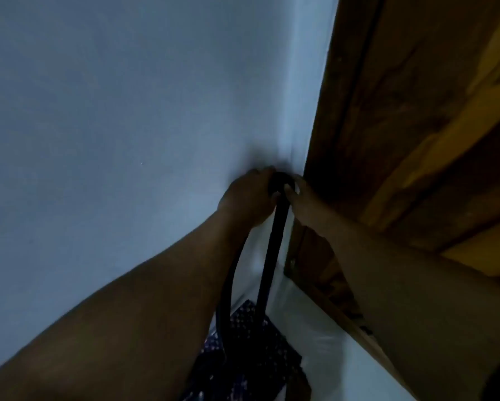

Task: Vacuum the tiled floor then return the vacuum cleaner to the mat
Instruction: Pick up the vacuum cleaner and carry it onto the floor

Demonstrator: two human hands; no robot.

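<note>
Up against the blue wall, my left hand curls around the top of a black cord, fingers closed on the dark plug end. My right hand pinches the same cord from the other side, thumb against it. Below my grip the cord hangs in a loop down to a dark dotted mat. Just right of my hands stands a wooden door frame. No containers show, and the vacuum body is hidden.

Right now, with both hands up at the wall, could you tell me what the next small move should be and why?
Probably pull the black plug straight off the wall. The left hand grips it and the right hand touches it, while the cable hangs down toward the patterned mat. Whether it is going in or out is unclear.
</note>
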